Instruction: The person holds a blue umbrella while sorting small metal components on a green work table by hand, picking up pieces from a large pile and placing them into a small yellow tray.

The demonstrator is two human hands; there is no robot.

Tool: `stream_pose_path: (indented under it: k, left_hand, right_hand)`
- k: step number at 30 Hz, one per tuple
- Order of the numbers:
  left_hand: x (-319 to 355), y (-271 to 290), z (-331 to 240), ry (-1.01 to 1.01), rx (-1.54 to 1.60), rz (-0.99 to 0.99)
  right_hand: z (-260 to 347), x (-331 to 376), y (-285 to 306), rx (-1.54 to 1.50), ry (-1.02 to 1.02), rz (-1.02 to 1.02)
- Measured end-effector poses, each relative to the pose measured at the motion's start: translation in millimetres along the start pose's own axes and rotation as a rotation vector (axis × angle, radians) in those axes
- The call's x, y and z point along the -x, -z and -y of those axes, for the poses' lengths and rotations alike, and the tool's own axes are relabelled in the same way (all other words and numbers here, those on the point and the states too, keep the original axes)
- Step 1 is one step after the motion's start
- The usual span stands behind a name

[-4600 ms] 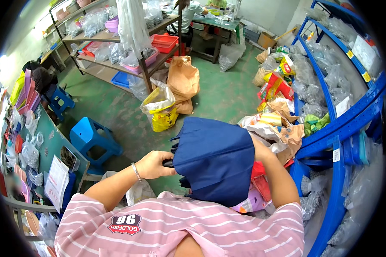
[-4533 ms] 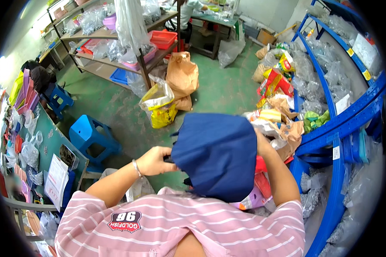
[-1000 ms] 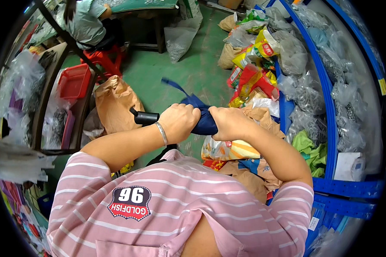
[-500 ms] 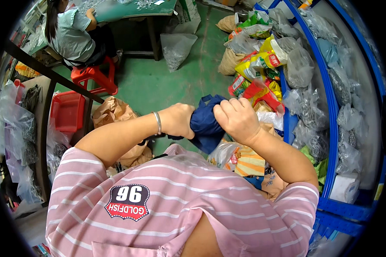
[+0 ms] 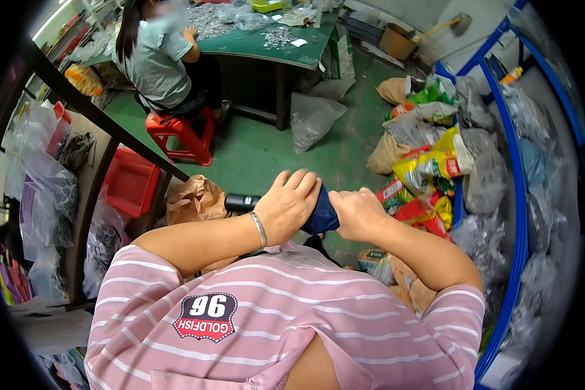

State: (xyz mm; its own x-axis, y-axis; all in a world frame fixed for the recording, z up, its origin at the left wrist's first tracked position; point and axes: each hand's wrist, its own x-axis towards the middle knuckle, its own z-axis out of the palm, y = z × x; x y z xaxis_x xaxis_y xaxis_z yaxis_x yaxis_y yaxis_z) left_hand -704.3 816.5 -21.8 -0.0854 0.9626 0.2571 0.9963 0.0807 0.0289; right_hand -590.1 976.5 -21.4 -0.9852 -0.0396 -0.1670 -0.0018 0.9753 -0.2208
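A navy blue folding umbrella point(image 5: 320, 212) lies across in front of my chest, its cloth bunched tight. Its black handle point(image 5: 242, 202) sticks out to the left past my wrist. My left hand point(image 5: 291, 200), with a metal bangle at the wrist, is laid over the cloth with its fingers curved around it. On the other side, my right hand point(image 5: 359, 214) is closed in a fist at the right end of the cloth. Both hands cover much of the umbrella.
A person point(image 5: 159, 58) sits on a red stool point(image 5: 192, 138) at a green table point(image 5: 253, 49) strewn with small parts. Filled sacks point(image 5: 429, 162) line the blue rack point(image 5: 517, 195) at right. A red crate point(image 5: 131, 182) and brown paper bag point(image 5: 195, 200) are at left.
My left hand has shifted to lie over the cloth, which is now more tightly gathered. The black handle has come into sight at left. The view has tilted up and leftward.
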Motion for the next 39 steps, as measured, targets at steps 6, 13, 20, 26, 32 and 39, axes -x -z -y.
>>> stream_pose_path:
  k: [6,13,20,26,32,39]
  left_hand:
    - [-75,-28,55,0.538,0.783,0.371]
    - [-141,-63,111,0.6,0.523,0.53]
    - [-158,-66,147,0.364,0.216,0.304]
    - [-157,-87,196,0.557,0.577,0.334]
    - [-146,-108,277,0.735,1.46,0.628]
    - [-126,-94,310,0.584,0.68,0.446]
  right_hand:
    - [-78,-68,37,0.413,0.477,-0.451]
    - [-156,-154,35,0.182,0.583,-0.279]
    - [-197,-242,34,-0.98,0.278,0.996]
    - [-164,-292,64,-0.004,0.418,0.633]
    - [-145,-342,96,0.19,0.518,0.534]
    - [-148,-418,86,-0.405,0.427,1.074]
